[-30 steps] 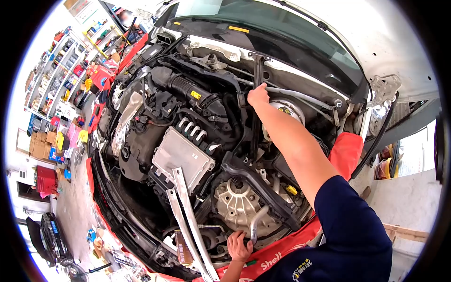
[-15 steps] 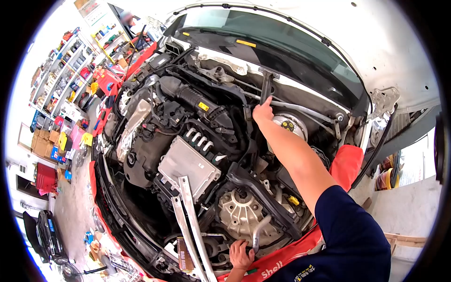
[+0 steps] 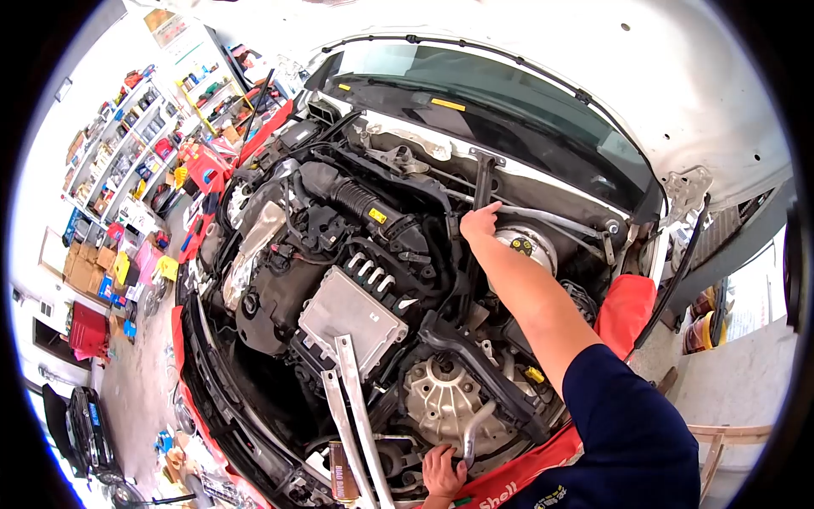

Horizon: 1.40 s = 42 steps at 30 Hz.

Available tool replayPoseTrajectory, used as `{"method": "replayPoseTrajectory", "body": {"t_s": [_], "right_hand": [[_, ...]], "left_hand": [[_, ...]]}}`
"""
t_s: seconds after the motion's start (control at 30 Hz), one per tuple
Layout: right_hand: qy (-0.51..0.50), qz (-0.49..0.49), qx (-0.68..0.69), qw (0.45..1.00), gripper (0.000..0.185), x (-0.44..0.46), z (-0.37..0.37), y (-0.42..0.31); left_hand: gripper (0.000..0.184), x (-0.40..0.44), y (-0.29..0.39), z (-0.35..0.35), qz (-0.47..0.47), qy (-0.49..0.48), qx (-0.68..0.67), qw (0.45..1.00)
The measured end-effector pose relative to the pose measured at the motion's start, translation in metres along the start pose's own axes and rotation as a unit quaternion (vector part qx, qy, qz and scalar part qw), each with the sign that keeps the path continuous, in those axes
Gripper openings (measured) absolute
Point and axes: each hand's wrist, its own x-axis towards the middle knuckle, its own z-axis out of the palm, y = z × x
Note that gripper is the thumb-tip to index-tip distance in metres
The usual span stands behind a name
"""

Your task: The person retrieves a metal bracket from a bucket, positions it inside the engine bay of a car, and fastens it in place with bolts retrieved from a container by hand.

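My right hand (image 3: pixel 481 221) reaches deep into the engine bay, its fingers curled at the lower end of a black upright bracket (image 3: pixel 484 176). Part of the grip is hidden behind the hand. Just right of it are a silver brace bar (image 3: pixel 551 218) and the round brake booster (image 3: pixel 527 247). At the near side, my left hand (image 3: pixel 443 472) rests with fingers spread beside a bent silver pipe (image 3: pixel 475 431) and the cast strut tower (image 3: pixel 432 392). Two loose metal bars (image 3: pixel 349 383) lean over the flat silver control unit (image 3: pixel 356 318).
Red fender covers (image 3: pixel 626 314) drape the car's edges. A brown can (image 3: pixel 342 472) stands by the metal bars. The raised hood (image 3: pixel 678 93) hangs overhead, its prop (image 3: pixel 678 276) at the right. Loaded shelves (image 3: pixel 127 144) line the left wall.
The view has shifted, so the car sits slightly lower and to the right. A finger of my right hand that pointed up along the bracket now points more to the right. My left hand stays put.
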Motion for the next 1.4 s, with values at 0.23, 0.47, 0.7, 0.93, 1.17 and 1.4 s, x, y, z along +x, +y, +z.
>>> {"method": "replayPoseTrajectory", "body": {"t_s": [0.23,0.47,0.7,0.93,1.17,1.4], "right_hand": [[-0.019,-0.034,-0.068,0.997,0.091,0.007,-0.012,-0.011],[-0.054,-0.167,0.046,0.983,0.086,-0.024,-0.043,-0.005],[-0.227,-0.386,0.132,0.884,0.063,-0.134,-0.168,0.100],[-0.258,-0.439,0.165,0.844,0.030,-0.284,-0.328,0.238],[-0.497,-0.411,-0.073,0.761,0.022,-0.393,-0.398,0.347],[-0.726,-0.330,-0.281,0.534,0.029,-0.429,-0.388,0.436]], "left_hand": [[0.033,0.001,0.003,-0.005,-0.019,-0.009,0.011,1.000],[0.030,0.000,0.002,-0.005,-0.008,-0.009,-0.002,1.000],[0.029,-0.005,0.006,-0.004,0.000,-0.012,0.024,1.000],[0.023,-0.034,0.047,-0.026,-0.052,0.123,0.023,0.991],[0.020,-0.169,0.070,-0.066,-0.036,-0.281,-0.213,0.935],[0.029,-0.304,0.019,-0.054,0.007,-0.342,-0.203,0.918]]}}
